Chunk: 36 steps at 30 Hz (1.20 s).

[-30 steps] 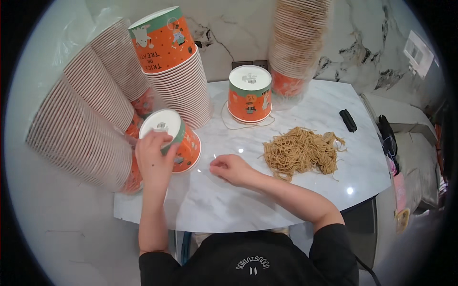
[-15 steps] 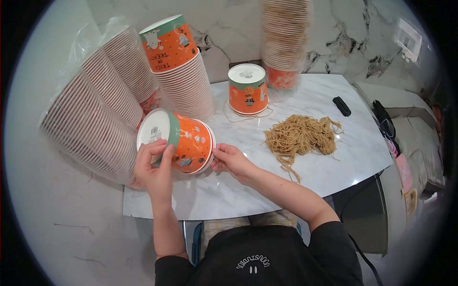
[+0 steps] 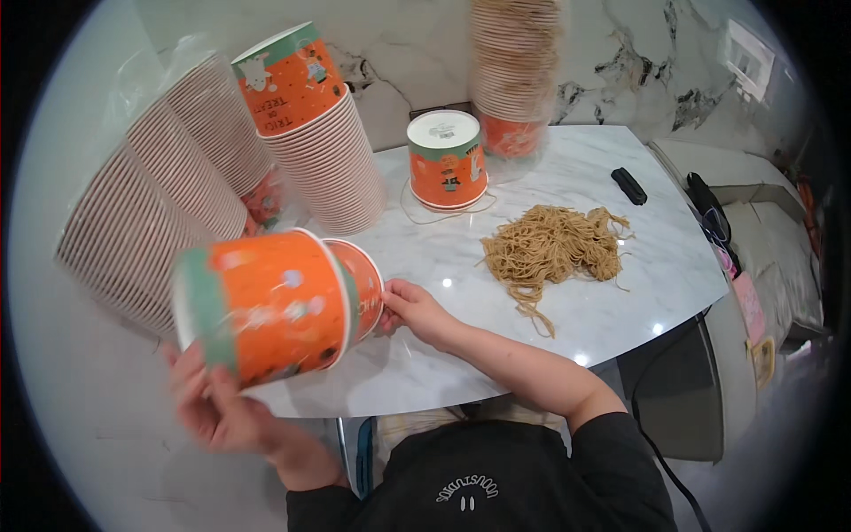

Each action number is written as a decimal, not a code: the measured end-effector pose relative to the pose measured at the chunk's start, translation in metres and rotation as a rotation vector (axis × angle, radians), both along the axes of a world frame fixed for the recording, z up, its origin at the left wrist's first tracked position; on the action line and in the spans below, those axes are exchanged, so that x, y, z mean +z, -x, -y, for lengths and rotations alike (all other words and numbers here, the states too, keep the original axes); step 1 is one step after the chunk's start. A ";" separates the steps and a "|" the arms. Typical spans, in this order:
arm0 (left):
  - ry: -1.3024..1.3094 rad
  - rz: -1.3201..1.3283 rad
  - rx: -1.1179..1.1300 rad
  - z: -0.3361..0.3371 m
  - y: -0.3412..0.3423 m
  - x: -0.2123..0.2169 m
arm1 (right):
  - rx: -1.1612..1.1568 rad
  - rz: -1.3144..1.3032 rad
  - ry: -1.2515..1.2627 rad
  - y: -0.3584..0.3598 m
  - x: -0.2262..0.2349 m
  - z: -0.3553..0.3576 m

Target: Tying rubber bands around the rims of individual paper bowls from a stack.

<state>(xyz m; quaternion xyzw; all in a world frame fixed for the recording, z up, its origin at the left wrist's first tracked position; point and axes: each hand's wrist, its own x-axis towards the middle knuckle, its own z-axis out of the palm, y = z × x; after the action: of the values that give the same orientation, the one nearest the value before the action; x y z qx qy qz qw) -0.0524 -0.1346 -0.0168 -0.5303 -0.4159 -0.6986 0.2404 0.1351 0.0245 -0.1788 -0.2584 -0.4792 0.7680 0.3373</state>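
My left hand [image 3: 217,410] is closed on the base end of an orange paper tub [image 3: 279,301] with a green band, tipped on its side and slightly blurred. A second orange paper tub [image 3: 365,288] sits partway inside its mouth. My right hand [image 3: 415,310] pinches the rim of that inner tub. Beyond them leans a tall stack of nested tubs [image 3: 324,173], bottoms up. Further right, an upturned tub [image 3: 448,173] with a white base stands on the table, a thin strand looped around it. A tangled heap of tan strands [image 3: 558,253] lies right of my right hand.
Plastic-wrapped stacks of tubs [image 3: 133,222] lean at the left. Another wrapped stack [image 3: 514,80] rises at the back by the marbled wall. A small black object [image 3: 629,186] lies on the marble-patterned table [image 3: 443,372]. A light-coloured seat [image 3: 771,239] with several items is at the right.
My left hand has swung left and nearer with the outer tub. The inner tub, pinched in my right hand, now shows partly drawn out of it. The view has shifted slightly.
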 end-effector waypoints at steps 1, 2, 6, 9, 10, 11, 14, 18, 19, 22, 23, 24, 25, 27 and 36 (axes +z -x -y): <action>-0.117 0.046 -0.029 0.009 0.005 0.003 | -0.003 0.012 0.012 -0.002 -0.002 -0.002; -0.208 0.080 -0.036 0.027 0.014 0.006 | 0.019 0.016 0.020 0.003 -0.001 0.000; -0.283 0.202 -0.462 0.043 0.025 0.002 | -0.005 -0.009 0.099 -0.004 0.003 -0.006; -0.144 0.735 -0.133 0.037 -0.008 -0.022 | -0.087 0.020 0.105 -0.005 0.001 -0.008; -0.139 0.739 -0.144 0.034 -0.004 -0.027 | -0.135 0.011 0.125 -0.005 -0.003 -0.009; -0.078 0.774 -0.205 0.026 -0.010 -0.030 | -0.184 0.001 0.146 -0.006 -0.005 -0.010; 0.088 0.878 -0.352 0.008 -0.040 -0.039 | -0.182 0.131 0.060 -0.002 0.006 -0.016; 0.309 1.029 -0.530 -0.067 -0.086 -0.026 | -0.186 0.130 0.019 0.009 -0.001 -0.015; 0.371 1.070 -0.571 -0.082 -0.096 -0.023 | -0.181 0.139 0.031 0.008 0.003 -0.012; 0.554 1.182 -0.751 -0.111 -0.123 -0.030 | -0.197 0.290 0.016 -0.020 0.010 -0.023; 0.598 1.208 -0.790 -0.098 -0.113 -0.037 | -0.163 0.385 -0.099 -0.031 0.026 -0.025; 0.642 1.234 -0.829 -0.068 -0.094 -0.051 | -0.129 0.478 -0.217 -0.044 0.048 -0.030; 0.694 1.264 -0.885 -0.032 -0.079 -0.069 | -0.195 0.701 -0.650 -0.067 0.058 -0.039; 0.805 1.331 -0.994 0.010 -0.060 -0.096 | -0.244 1.144 -1.216 -0.105 0.068 -0.055; 0.958 1.363 -1.331 -0.049 -0.064 -0.109 | -0.059 1.466 -1.693 -0.125 0.059 -0.055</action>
<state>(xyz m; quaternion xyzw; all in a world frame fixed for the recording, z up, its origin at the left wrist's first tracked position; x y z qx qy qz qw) 0.0117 -0.0851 -0.1260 -0.1873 -0.3208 -0.6022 -0.7067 0.2601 0.0794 -0.1194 -0.3468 -0.9237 -0.1516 0.0585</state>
